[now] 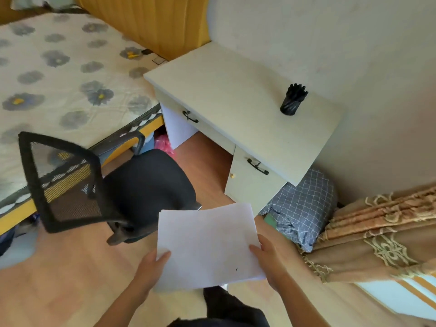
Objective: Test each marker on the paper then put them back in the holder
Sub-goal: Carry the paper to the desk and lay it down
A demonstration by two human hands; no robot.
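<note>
I hold a white sheet of paper (207, 244) in front of me, above the floor and well short of the desk. My left hand (151, 267) grips its left edge with the thumb on top. My right hand (269, 258) grips its right edge the same way. A small black mark shows near the paper's lower right. A black mesh holder (289, 105) full of black markers (296, 90) stands far off on the right part of the pale desk (236, 90), near the wall.
A black mesh office chair (99, 185) stands between me and the desk, its back toward me. A flowered bed (59, 74) fills the left. A checked cloth bundle (304, 208) lies beside the desk's cabinet, and a tan curtain (382, 234) hangs at right.
</note>
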